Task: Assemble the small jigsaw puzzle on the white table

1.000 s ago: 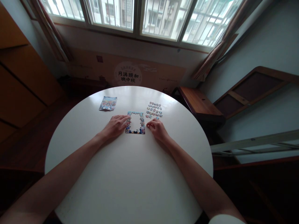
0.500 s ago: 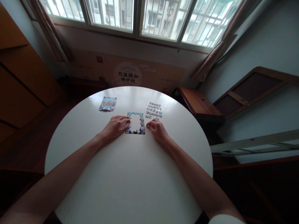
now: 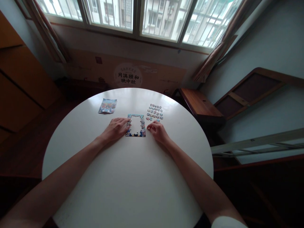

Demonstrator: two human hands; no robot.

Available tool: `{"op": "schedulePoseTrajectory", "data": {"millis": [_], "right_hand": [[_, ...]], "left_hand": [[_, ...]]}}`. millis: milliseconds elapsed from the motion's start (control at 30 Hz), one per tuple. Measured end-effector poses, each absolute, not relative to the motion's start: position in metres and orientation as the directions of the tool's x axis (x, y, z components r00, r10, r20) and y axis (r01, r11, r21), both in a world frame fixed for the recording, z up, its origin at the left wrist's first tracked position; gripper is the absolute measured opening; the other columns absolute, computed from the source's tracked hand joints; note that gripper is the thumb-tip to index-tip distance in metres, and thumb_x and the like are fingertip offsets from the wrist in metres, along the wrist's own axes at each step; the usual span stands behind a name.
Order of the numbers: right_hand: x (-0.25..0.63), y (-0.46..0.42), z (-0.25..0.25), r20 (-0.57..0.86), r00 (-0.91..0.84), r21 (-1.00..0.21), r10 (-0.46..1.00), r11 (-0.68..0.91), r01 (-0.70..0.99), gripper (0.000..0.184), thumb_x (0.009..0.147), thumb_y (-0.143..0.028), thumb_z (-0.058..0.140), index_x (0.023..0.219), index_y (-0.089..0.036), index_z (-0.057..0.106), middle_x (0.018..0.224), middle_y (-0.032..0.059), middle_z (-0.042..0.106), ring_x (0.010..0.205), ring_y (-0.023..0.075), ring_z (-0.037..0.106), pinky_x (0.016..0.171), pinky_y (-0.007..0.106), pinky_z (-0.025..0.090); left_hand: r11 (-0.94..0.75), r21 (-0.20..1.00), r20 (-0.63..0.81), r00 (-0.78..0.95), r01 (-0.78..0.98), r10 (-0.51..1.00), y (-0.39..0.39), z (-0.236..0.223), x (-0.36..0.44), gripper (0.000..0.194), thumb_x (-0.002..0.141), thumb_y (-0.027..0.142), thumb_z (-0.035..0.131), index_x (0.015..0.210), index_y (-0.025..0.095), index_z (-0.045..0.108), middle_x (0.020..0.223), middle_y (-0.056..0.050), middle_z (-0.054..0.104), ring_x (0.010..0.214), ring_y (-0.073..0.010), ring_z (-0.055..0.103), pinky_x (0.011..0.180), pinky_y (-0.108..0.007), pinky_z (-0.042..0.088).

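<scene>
Lying near the middle of the round white counter [image 3: 128, 180], a jigsaw border [image 3: 142, 125] is shown in the head view, its pale centre framed by a many-coloured, interlocked rim. The left side of the border is partly covered by the left hand [image 3: 116, 127], which is laid palm down; its grip is opened out, with the fingers extended. Just beside the right side of the border, the right hand [image 3: 158, 130] is placed close to the counter, with its fingers curled and the thumb brought near the forefinger. Whether a piece is pinched in that grip cannot be told, since the fingertips are too small to be made out. Beyond the right hand, loose pieces [image 3: 155, 112] are set out in rows to the right of the border; a bluish one [image 3: 158, 120] is found just past the knuckles. A printed sheet or packet [image 3: 107, 106] is laid farther back, to the left of the border. Behind the counter, a banner [image 3: 128, 78] bearing large dark characters is seen below the barred windows [image 3: 161, 19].
</scene>
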State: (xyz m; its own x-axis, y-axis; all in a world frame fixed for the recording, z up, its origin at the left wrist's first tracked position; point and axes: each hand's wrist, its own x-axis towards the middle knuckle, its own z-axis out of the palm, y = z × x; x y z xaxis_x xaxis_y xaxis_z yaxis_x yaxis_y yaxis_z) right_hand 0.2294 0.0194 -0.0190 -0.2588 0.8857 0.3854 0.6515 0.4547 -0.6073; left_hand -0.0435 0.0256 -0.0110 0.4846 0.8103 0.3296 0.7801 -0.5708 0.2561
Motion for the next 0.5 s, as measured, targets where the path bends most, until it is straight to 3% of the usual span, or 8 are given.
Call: {"op": "schedulePoseTrajectory", "data": {"millis": [267,500], "right_hand": [[0.2274,0.0184,-0.0154,0.377,-0.264,-0.592,0.888,0.45,0.668,0.02,0.082,-0.01,0.058,0.077,-0.021,0.073,0.082,0.0031,0.063,0.077,0.0153,0.058,0.076,0.028,0.044],[0.2247,0.0185,-0.0166,0.373,-0.246,-0.582,0.895,0.432,0.689,0.02,0.081,-0.009,0.057,0.076,-0.022,0.073,0.084,0.0029,0.065,0.078,0.0153,0.059,0.077,0.028,0.044]], "left_hand": [[-0.585,0.277,0.332,0.495,0.763,0.803,0.0239,-0.0044,-0.0413,0.037,0.094,0.041,0.042,0.12,0.026,0.063,0.131,-0.006,0.061,0.118,-0.0266,0.054,0.102,-0.045,0.037],[-0.571,0.23,0.334,0.487,0.788,0.807,0.0264,-0.0089,-0.042,0.04,0.093,0.044,0.043,0.124,0.025,0.059,0.131,-0.008,0.059,0.115,-0.0274,0.055,0.099,-0.046,0.037]]}}
